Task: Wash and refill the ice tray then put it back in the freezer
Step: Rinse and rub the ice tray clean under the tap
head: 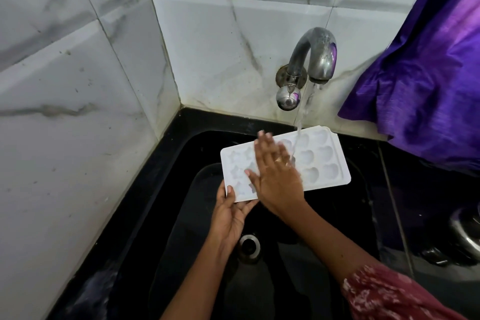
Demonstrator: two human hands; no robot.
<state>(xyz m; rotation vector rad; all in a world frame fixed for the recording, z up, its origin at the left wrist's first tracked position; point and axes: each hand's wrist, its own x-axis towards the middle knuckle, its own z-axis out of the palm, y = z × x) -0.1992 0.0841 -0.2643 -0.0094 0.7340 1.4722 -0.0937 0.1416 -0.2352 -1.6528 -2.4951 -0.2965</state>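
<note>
**Q:** Head view. Where was the ice tray (322, 163), and what held it?

**A:** It was held in the air above the black sink (181, 215), with its far end under the tap (314, 54). The left hand (231, 215) gripped the near corner, thumb (230, 189) on the rim and the other fingers curled beneath. This grip probably steadied the tray while leaving its face free. Whether the tray was level or tilted could not be told.

**Q:** And the right hand (275, 176)?

**A:** It lay flat across the moulded cavities, its fingers (262, 148) straight and spread, grasping nothing. 1 stream of water (301, 117) struck the tray just beside the little finger. The flat palm probably served to rub the cavities under the flow.

**Q:** Why hold it over the basin?

**A:** Presumably so that run-off fell into the sink, whose drain (249, 244) lay just beside the left wrist.

**Q:** What stage of the task was this?

**A:** Washing, by appearance. Star-shaped cavities lay near the left fingertips and rounded ones beyond the right fingertips. Whether any held water could not be told. Refilling and the return to the freezer were not yet done.
</note>
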